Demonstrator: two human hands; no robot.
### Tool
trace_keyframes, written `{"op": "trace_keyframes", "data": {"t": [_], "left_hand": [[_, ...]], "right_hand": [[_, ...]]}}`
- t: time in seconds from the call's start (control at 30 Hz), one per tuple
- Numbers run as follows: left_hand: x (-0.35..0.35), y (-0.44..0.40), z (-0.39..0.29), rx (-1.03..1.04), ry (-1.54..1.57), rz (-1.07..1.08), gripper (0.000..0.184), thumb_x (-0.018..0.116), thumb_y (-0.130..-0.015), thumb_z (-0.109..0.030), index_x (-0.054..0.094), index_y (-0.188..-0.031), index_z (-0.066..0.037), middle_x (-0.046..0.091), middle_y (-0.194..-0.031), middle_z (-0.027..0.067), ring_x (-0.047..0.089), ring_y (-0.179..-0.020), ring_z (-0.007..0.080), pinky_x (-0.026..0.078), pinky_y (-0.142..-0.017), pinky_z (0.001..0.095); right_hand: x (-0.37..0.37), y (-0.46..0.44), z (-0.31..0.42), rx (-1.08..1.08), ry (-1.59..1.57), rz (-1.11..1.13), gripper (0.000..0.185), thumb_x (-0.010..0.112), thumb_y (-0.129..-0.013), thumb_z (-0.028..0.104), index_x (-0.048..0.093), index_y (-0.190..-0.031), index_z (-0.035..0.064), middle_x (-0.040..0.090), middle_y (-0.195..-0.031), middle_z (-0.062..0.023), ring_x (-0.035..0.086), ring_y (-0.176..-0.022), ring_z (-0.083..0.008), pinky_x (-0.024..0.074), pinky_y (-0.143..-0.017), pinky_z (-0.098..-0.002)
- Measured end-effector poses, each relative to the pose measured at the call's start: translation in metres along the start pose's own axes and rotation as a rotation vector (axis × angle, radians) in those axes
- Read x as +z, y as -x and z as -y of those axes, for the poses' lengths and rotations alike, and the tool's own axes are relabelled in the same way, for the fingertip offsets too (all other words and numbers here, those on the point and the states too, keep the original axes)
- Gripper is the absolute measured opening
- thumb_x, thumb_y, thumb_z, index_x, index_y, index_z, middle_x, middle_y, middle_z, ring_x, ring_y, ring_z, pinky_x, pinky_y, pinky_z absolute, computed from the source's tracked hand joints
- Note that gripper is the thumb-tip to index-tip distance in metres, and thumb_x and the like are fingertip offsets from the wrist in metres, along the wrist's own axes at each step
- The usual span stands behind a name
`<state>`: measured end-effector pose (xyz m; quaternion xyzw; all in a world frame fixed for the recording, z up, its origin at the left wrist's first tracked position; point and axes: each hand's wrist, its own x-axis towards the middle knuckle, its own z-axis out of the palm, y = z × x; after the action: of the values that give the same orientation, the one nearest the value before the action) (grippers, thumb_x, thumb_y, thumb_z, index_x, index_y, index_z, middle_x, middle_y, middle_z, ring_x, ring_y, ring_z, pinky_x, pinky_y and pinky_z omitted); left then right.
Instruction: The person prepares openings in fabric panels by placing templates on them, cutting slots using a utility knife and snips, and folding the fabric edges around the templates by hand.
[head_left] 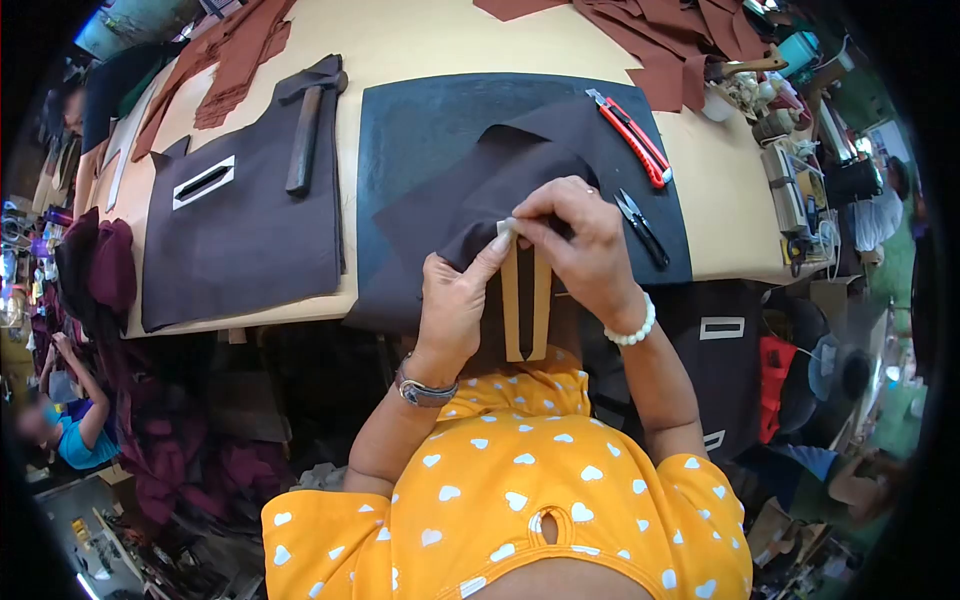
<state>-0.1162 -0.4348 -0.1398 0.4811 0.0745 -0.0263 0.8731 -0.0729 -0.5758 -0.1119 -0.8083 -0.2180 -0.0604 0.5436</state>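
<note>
Yellow cloth printed with white hearts (500, 470), worn by the person at work, fills the near side. Out on the left, maroon fabric (110, 265) bunches beside the pale table (430, 40). On the table's left part lies a flat, dark brown fabric panel (250, 250) with a white-framed dark slit (204, 182); a hammer-like tool with a brown handle (305, 140) rests on its right side.

Next comes a black rectangular mat (420, 120), and over it spreads a loose dark-brown cloth (470, 190), its near part raised at the table's near edge between both hands. The left hand (460, 290), with a watch at the wrist, presses its thumb on a small cream-coloured tab (504, 230) and pinches the cloth there; its other fingertips are hidden from me. Just below the tab hangs a tan strip (511, 300) along a dark slit. The right hand (580, 235), wearing white beads, has thumb and forefinger closed together at the tab's edge.

Right of that, a red utility knife (632, 140) lies on the mat, farther off than a small black-handled cutter (648, 235). Reddish-brown fabric (690, 45) covers the table's far right.
</note>
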Motion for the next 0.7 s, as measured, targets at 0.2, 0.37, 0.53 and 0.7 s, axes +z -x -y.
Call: {"op": "trace_keyframes", "data": {"t": [0.2,0.37,0.53,0.7], "left_hand": [[-0.001,0.0,-0.002,-0.05,0.136,-0.033,0.016,0.065,-0.083,-0.009,0.064,-0.096,0.0,0.067,-0.092,0.0068,0.064,-0.08,0.0126,0.05,-0.074,0.0252],[0.006,-0.014,-0.012,0.026,0.249,-0.192,0.012,0.063,-0.085,-0.008,0.063,-0.095,-0.001,0.066,-0.094,0.0057,0.063,-0.081,0.0125,0.052,-0.071,0.0268],[0.014,-0.031,-0.009,0.171,0.301,-0.249,0.011,0.063,-0.085,-0.01,0.063,-0.095,-0.006,0.066,-0.092,0.0032,0.063,-0.078,0.0124,0.052,-0.068,0.0254],[0.012,-0.032,-0.018,0.184,0.337,-0.213,0.009,0.063,-0.086,-0.012,0.063,-0.093,-0.007,0.066,-0.087,0.0017,0.062,-0.076,0.0103,0.052,-0.068,0.0246]], "right_hand": [[0.026,-0.012,-0.011,-0.121,0.227,-0.284,0.007,0.061,-0.08,0.004,0.059,-0.086,0.001,0.057,-0.071,-0.0132,0.058,-0.066,-0.0289,0.0454,-0.059,-0.0357],[0.033,0.009,0.023,-0.073,0.074,-0.292,0.015,0.06,-0.083,0.008,0.056,-0.095,0.0001,0.058,-0.079,-0.0139,0.059,-0.07,-0.0302,0.0474,-0.063,-0.0351],[0.033,0.039,0.021,0.23,-0.074,-0.157,0.023,0.059,-0.084,0.006,0.052,-0.105,-0.0006,0.06,-0.08,-0.0153,0.062,-0.071,-0.0259,0.0484,-0.064,-0.0322],[0.032,0.046,0.022,0.301,-0.229,-0.133,0.028,0.059,-0.082,0.004,0.051,-0.108,-0.0009,0.062,-0.079,-0.0155,0.063,-0.071,-0.025,0.049,-0.065,-0.0315]]}}
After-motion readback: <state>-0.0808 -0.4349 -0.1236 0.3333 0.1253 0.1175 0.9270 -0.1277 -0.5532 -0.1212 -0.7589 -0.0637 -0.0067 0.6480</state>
